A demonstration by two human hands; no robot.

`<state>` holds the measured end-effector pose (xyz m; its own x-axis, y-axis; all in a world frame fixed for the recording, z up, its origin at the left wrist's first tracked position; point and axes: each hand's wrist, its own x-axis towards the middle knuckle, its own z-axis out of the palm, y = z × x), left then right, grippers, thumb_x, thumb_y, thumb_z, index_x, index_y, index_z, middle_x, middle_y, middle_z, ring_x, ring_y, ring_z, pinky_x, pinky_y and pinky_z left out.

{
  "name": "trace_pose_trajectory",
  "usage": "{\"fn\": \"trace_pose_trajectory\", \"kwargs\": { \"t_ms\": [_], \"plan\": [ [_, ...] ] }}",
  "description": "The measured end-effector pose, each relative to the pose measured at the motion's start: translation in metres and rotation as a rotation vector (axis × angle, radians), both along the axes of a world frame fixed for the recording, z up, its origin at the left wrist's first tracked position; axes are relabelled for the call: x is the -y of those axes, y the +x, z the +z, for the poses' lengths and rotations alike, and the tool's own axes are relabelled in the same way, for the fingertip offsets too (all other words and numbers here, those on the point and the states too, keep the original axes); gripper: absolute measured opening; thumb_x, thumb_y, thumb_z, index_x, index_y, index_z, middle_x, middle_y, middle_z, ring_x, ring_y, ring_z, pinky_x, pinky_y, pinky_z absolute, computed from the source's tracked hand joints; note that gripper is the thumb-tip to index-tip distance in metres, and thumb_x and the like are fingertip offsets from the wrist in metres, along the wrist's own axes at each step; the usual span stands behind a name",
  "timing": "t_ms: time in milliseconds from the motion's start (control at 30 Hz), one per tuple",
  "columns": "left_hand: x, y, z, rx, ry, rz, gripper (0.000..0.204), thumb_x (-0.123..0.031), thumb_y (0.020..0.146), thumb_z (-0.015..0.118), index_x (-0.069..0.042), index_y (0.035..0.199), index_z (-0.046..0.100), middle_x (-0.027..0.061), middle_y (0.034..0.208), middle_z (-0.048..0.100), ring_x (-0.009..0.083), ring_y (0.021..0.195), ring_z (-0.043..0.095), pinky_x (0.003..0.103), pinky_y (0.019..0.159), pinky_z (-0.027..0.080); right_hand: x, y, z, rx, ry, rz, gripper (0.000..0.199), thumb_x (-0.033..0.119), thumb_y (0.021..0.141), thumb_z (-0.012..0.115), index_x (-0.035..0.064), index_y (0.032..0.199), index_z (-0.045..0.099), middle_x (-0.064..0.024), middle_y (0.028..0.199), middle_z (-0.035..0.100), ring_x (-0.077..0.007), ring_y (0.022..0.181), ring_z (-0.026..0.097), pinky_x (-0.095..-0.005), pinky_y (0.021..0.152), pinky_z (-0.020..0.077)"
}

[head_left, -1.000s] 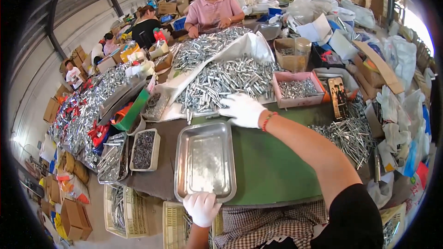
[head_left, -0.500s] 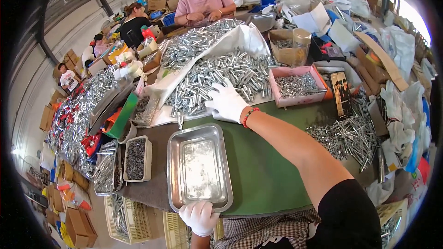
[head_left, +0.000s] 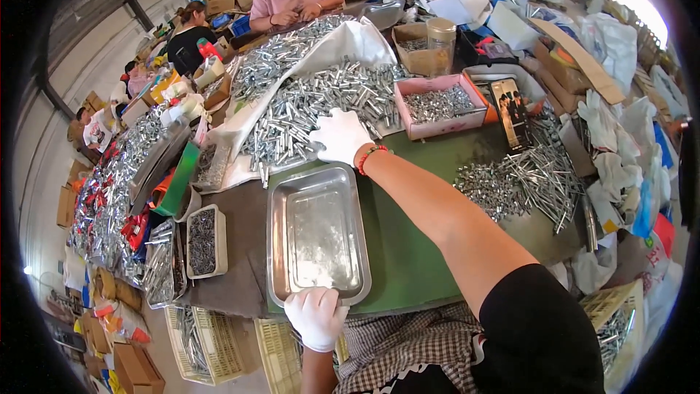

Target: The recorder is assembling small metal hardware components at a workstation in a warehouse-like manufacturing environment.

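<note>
Cluttered with boxes, bags and heaps of metal, the workshop counter (head_left: pixel 408 248) carries a green mat on which a steel tray (head_left: pixel 318 237) sits empty, just in front of the person. Their gloved left hand (head_left: pixel 315 315) grips the tray's near rim, fingers curled over the edge. The gloved right hand (head_left: pixel 340 136) reaches past the tray's far end and lies flat on the edge of a big pile of metal tubes (head_left: pixel 321 106) heaped on a white sheet; its fingers look spread and slightly bent, and I cannot tell whether they hold any tubes beneath them. A pink box (head_left: pixel 440 104) of small parts stands just right of that hand, and a looser pile of rods (head_left: pixel 525 182) lies further right.

Risk, as I judge it: the pile slopes toward the tray, so a sweep by the hand could send tubes rolling beside the tray or off the counter. With only one rim held, the tray could skid or tip if loaded at its far end.
</note>
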<state>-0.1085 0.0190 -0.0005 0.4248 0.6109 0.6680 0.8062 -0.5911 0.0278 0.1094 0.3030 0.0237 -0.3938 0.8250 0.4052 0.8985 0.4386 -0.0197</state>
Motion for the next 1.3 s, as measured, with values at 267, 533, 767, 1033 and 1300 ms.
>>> {"fn": "trace_pose_trajectory", "kwargs": {
  "t_ms": [267,533,767,1033,1300],
  "plan": [
    [0.001,-0.003,-0.002,0.026,-0.03,-0.001,0.02,-0.019,0.06,0.071,-0.015,0.075,0.058,-0.0003,0.077,0.058,0.024,0.073,0.057,0.041,0.065,0.04,0.035,0.03,-0.003,-0.106,-0.015,0.043,0.017,0.035,0.082,0.071,0.0243,0.095,0.076,-0.0077,0.097,0.068,-0.0334,0.093,0.067,-0.0484,0.076,0.0551],
    [-0.002,-0.001,-0.005,0.06,-0.055,-0.027,0.023,-0.02,0.058,0.072,-0.016,0.075,0.058,-0.0006,0.081,0.06,0.0226,0.075,0.058,0.041,0.066,0.042,0.075,0.06,-0.003,-0.099,0.021,0.114,0.016,0.027,0.081,0.067,0.0183,0.092,0.075,-0.0111,0.095,0.067,-0.0361,0.094,0.065,-0.0489,0.079,0.0542],
    [-0.008,0.019,0.008,0.073,-0.126,-0.091,0.027,-0.026,0.059,0.077,-0.014,0.074,0.057,-0.0005,0.079,0.058,0.0213,0.068,0.059,0.039,0.061,0.045,0.086,0.095,0.012,-0.01,-0.211,0.194,0.02,0.026,0.087,0.06,0.0134,0.099,0.071,-0.016,0.099,0.066,-0.038,0.097,0.065,-0.0507,0.085,0.0521],
    [-0.001,0.016,0.007,0.047,-0.254,-0.03,0.021,-0.023,0.057,0.073,-0.015,0.071,0.06,-0.0003,0.075,0.059,0.0225,0.071,0.06,0.041,0.063,0.043,0.027,0.041,0.048,-0.102,-0.122,0.226,0.027,0.026,0.091,0.053,0.0063,0.089,0.071,-0.02,0.09,0.07,-0.0394,0.086,0.069,-0.0508,0.081,0.0553],
    [-0.001,0.019,-0.007,0.049,-0.116,-0.029,0.025,-0.024,0.058,0.074,-0.016,0.08,0.066,0.0002,0.086,0.064,0.0245,0.085,0.059,0.043,0.079,0.043,-0.077,-0.04,0.0,-0.275,0.097,-0.042,0.027,0.027,0.084,0.066,0.0118,0.104,0.074,-0.0155,0.096,0.074,-0.036,0.09,0.072,-0.0502,0.08,0.0582]
  ]
}}
